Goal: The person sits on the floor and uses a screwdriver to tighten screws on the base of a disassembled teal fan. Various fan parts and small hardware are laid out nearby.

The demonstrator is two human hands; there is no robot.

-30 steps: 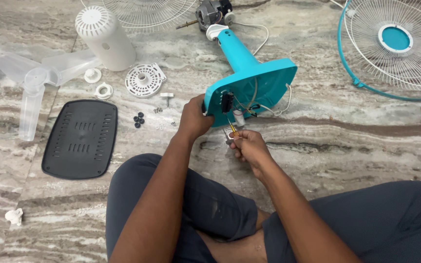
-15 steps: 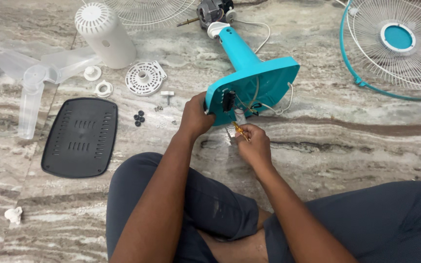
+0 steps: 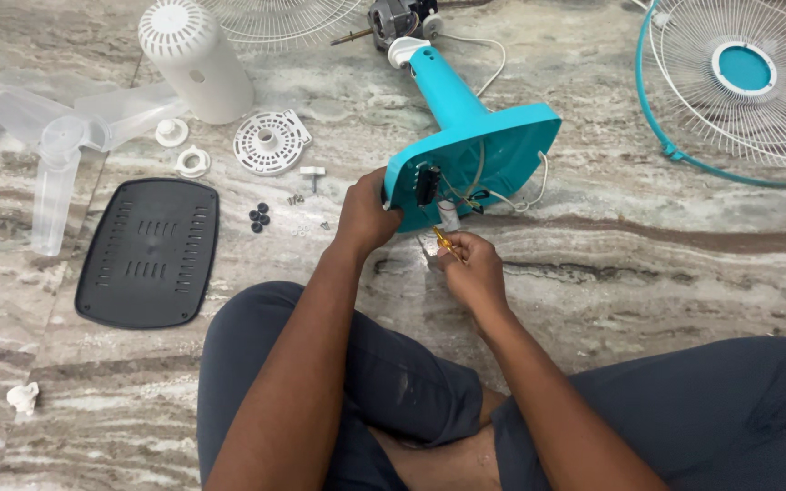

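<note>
The left hand (image 3: 366, 214) clasps the near edge of the teal fan base (image 3: 479, 155), which lies tipped on the marble floor (image 3: 648, 264) with its hollow underside open. Just right of it, the right hand (image 3: 475, 271) pinches a thin yellow-handled screwdriver (image 3: 443, 242), tip toward the switch block and loose wires (image 3: 466, 195) inside. The fan looks largely dismantled already, and only the wiring seems left. Left of the hands lie a ribbed black base plate (image 3: 147, 253), small black screws (image 3: 258, 218), a white slotted disc (image 3: 271, 142), clear blades (image 3: 56, 155) and a white motor cover (image 3: 195, 59); a wire guard (image 3: 739, 82) lies far right.
</note>
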